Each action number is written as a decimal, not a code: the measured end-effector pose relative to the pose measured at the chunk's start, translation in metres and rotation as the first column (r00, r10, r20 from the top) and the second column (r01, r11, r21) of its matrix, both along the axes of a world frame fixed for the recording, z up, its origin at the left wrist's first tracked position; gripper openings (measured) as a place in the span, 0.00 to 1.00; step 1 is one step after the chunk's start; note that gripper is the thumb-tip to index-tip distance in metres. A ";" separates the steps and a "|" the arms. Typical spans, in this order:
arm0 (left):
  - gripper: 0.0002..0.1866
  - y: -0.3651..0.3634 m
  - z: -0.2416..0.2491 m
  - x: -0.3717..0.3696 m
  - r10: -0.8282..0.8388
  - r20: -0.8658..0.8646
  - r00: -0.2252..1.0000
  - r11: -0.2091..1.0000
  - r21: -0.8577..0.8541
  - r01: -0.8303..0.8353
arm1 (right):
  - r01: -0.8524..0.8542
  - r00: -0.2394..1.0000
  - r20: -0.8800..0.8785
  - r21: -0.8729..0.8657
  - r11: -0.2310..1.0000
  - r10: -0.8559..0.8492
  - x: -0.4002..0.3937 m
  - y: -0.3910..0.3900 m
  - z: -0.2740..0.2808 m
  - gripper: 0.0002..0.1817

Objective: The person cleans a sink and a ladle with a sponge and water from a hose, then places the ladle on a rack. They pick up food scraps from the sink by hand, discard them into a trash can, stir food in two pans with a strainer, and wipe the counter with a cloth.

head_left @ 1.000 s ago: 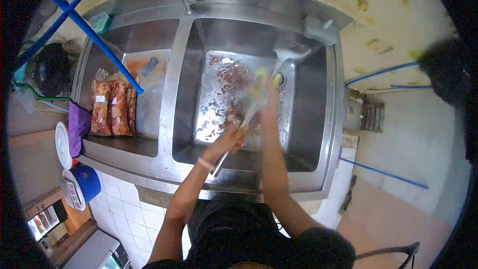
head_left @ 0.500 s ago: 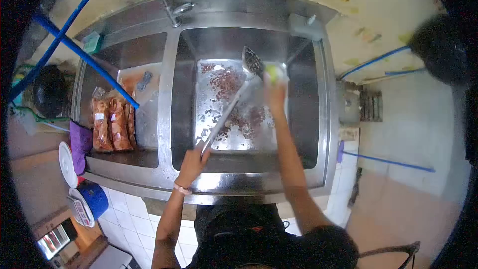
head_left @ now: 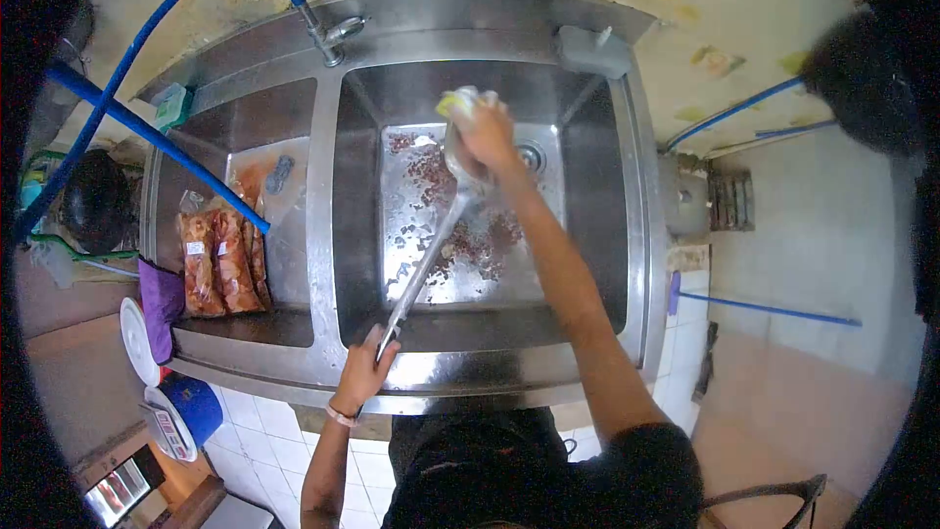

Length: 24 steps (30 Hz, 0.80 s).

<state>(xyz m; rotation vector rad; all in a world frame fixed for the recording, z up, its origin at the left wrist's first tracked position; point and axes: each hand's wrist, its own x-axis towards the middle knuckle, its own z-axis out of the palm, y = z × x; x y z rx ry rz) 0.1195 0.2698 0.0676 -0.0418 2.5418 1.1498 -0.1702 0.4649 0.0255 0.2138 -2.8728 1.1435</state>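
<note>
A long-handled metal utensil [head_left: 431, 260] is held at a slant over the larger basin [head_left: 597, 235] of a steel double sink. Its handle is gripped close to the lower end by the left hand [head_left: 363, 372], the fingers of which are closed around it above the front rim. A yellow and white sponge [head_left: 456, 104] is gripped in the fingers of the right hand [head_left: 487, 132], which is placed at the head of the utensil, toward the back of the basin. That head is partly covered by the right hand, and the exact spot where it is touched by the sponge cannot be told. The floor of the basin is strewn with small reddish and dark bits [head_left: 431, 181], and a round drain [head_left: 530, 156] is seen just beside the right forearm.

In the smaller basin on the left, plastic-wrapped packs of reddish meat [head_left: 235, 269] are laid side by side, with white labels on two of them. A small grey-blue object [head_left: 279, 174] is set behind them, and the open end of a blue hose [head_left: 211, 176] is hung over the same basin. A tap [head_left: 331, 44] is mounted at the back between the basins, with blue tubing [head_left: 157, 20] fitted to it. A whitish plastic container [head_left: 593, 51] is stood at the right rear corner, and a purple cloth [head_left: 160, 304] is draped at the left front corner
</note>
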 end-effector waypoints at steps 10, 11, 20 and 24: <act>0.11 -0.013 -0.004 0.011 -0.030 -0.012 0.999 0.999 0.021 0.030 | -0.028 0.993 0.115 0.278 0.960 -0.004 -0.009 0.005 -0.033 0.09; 0.10 -0.012 -0.004 0.010 0.002 -0.014 1.000 0.999 0.043 -0.002 | -0.130 0.960 -0.237 0.098 0.987 0.150 0.024 0.001 -0.032 0.07; 0.10 -0.025 -0.004 0.013 0.064 0.143 0.988 0.995 0.064 -0.074 | 0.206 0.963 0.213 -0.196 0.959 -0.164 0.036 0.027 -0.039 0.22; 0.11 -0.020 -0.005 0.017 0.071 0.086 0.994 0.997 0.032 -0.074 | 0.128 0.897 -0.402 -0.164 0.978 -0.185 0.099 -0.028 -0.028 0.24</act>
